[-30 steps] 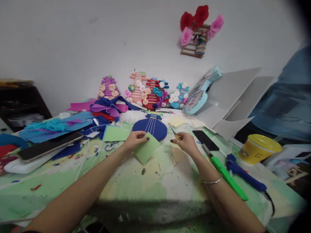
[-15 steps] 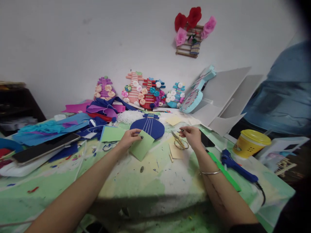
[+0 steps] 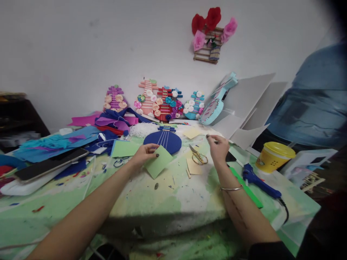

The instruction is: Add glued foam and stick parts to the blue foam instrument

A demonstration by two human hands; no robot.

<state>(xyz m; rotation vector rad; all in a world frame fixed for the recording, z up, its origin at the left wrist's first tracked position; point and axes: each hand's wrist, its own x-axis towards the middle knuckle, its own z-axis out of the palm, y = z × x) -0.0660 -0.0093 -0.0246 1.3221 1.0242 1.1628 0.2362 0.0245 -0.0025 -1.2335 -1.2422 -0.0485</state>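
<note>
A green paper square (image 3: 159, 163) is pinched in my left hand (image 3: 145, 156), tilted above the cloth-covered table. Behind it lies a blue round piece (image 3: 166, 141) with white strings and small blue bars at its top. My right hand (image 3: 219, 148) is raised right of the gold scissors (image 3: 200, 157), its fingers apart with nothing seen between them. The scissors lie on the table beside a tan paper square (image 3: 193, 167) and a small pale stick (image 3: 188, 173). More green paper (image 3: 125, 148) rests left of the blue piece.
Decorated instrument-shaped crafts (image 3: 165, 104) stand along the wall. At the right are a blue glue gun (image 3: 260, 182), a green strip (image 3: 248, 191) and a yellow tub (image 3: 275, 157). Coloured paper (image 3: 54, 144) and a phone (image 3: 51, 165) lie at the left.
My right hand has moved away from the scissors, to the right and slightly up, and its fingers have spread. My left hand still holds the green square.
</note>
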